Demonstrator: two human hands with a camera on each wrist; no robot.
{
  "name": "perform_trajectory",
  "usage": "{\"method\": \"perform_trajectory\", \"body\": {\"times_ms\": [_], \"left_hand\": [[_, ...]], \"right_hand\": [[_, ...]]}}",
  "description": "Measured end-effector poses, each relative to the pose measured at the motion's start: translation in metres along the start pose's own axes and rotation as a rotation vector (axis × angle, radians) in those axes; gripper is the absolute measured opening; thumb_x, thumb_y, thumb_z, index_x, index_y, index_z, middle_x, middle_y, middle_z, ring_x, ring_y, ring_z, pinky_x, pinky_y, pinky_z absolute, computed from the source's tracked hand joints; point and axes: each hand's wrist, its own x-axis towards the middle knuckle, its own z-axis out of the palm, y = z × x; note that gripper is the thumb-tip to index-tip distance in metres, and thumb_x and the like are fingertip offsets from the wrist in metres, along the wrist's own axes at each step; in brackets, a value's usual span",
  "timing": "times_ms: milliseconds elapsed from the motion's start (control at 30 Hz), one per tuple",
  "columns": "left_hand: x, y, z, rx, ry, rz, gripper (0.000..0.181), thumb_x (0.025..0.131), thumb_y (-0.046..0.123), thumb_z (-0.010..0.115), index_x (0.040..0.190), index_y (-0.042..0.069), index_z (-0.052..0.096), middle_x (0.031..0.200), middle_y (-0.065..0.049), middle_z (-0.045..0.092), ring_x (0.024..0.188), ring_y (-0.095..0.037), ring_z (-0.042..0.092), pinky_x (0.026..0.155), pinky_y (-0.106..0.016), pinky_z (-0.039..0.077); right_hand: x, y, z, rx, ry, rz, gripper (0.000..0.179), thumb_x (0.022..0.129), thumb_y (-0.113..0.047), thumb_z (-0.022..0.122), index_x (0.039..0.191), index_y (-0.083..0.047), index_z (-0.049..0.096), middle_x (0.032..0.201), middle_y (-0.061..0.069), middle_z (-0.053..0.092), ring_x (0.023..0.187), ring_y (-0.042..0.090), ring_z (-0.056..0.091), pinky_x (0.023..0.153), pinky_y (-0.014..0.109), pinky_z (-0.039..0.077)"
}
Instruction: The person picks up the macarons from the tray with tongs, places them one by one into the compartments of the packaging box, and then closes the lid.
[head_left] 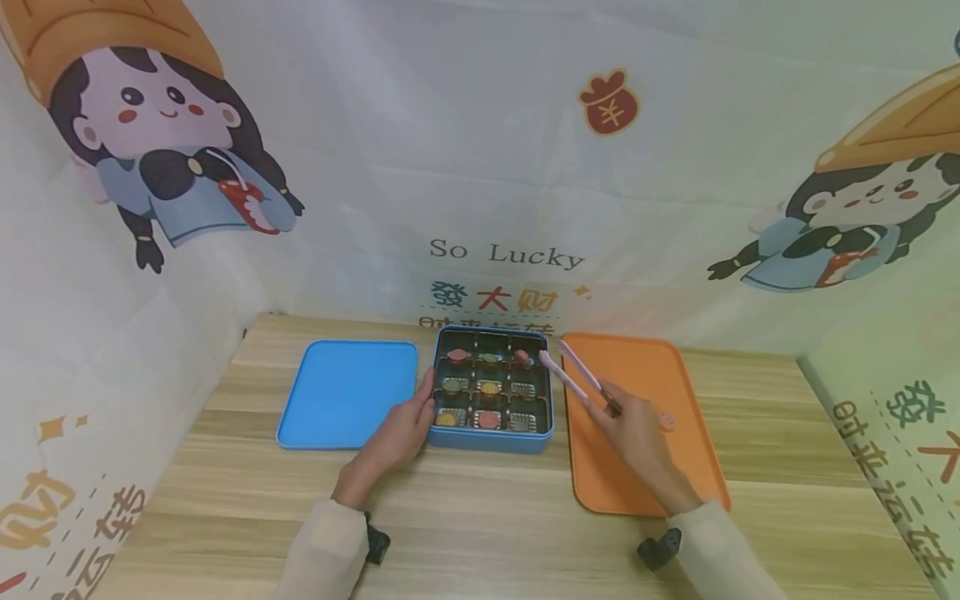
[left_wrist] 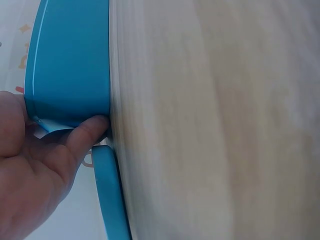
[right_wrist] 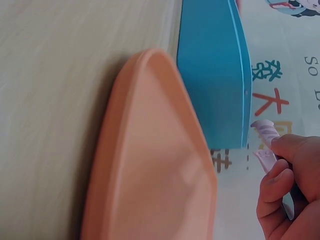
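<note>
A blue square tin point(head_left: 491, 442) holds a dark divided insert with small round red, green and yellow pieces; two right-hand compartments show only ribbed clear bottoms. My left hand point(head_left: 403, 427) touches the tin's left side. Its thumb point(left_wrist: 89, 134) presses near the lower corner in the left wrist view; the other fingers are partly hidden. In my right hand point(head_left: 633, 429) are pale pink tongs point(head_left: 562, 377), gripped between thumb and fingers. The tongs' tips stand apart beside the tin's right rim, near a red piece point(head_left: 522, 357) in the far right compartment. Nothing shows between the tips.
An orange tray point(head_left: 615, 479) lies right of the tin, under my right hand, with a pink round piece point(head_left: 667, 421) on it. To the left lies a flat blue lid point(head_left: 348, 392). A printed cloth point(head_left: 480, 167) hangs behind the wooden table point(head_left: 480, 525).
</note>
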Motion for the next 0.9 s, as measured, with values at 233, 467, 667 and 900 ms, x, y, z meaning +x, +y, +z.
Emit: {"method": "perform_trajectory", "body": {"times_ms": [233, 467, 667, 900], "left_hand": [[0.000, 0.001, -0.001, 0.002, -0.001, 0.008, 0.052, 0.098, 0.020, 0.033, 0.145, 0.007, 0.013, 0.139, -0.017, 0.033, 0.124, -0.027, 0.037, 0.099, -0.043, 0.036], [-0.001, 0.001, 0.000, -0.007, -0.011, -0.009, 0.052, 0.098, 0.021, 0.033, 0.145, 0.008, 0.013, 0.141, -0.015, 0.031, 0.126, -0.025, 0.035, 0.100, -0.042, 0.035], [-0.001, 0.001, 0.000, -0.003, -0.012, -0.014, 0.052, 0.098, 0.021, 0.033, 0.145, 0.009, 0.013, 0.141, -0.014, 0.032, 0.126, -0.025, 0.035, 0.100, -0.042, 0.035], [-0.001, 0.003, -0.001, -0.005, -0.012, -0.016, 0.052, 0.098, 0.021, 0.032, 0.145, 0.010, 0.012, 0.140, -0.015, 0.032, 0.124, -0.026, 0.038, 0.099, -0.042, 0.036]], "right_hand": [[-0.014, 0.016, -0.015, -0.074, 0.050, -0.058, 0.017, 0.078, -0.018, 0.071, 0.088, -0.008, 0.063, 0.052, -0.008, 0.039, 0.042, 0.002, 0.028, 0.036, 0.017, 0.022], [-0.028, 0.029, -0.032, -0.045, 0.012, -0.054, 0.019, 0.078, -0.014, 0.070, 0.094, -0.005, 0.065, 0.052, -0.009, 0.038, 0.042, 0.000, 0.026, 0.035, 0.016, 0.023], [-0.042, 0.038, -0.046, -0.083, -0.050, -0.030, 0.027, 0.079, -0.015, 0.069, 0.103, -0.002, 0.064, 0.053, -0.008, 0.038, 0.041, -0.001, 0.025, 0.034, 0.015, 0.023], [-0.056, 0.051, -0.059, -0.148, -0.045, -0.012, 0.039, 0.078, -0.018, 0.070, 0.113, -0.004, 0.063, 0.050, -0.010, 0.035, 0.040, -0.002, 0.023, 0.034, 0.016, 0.023]]}}
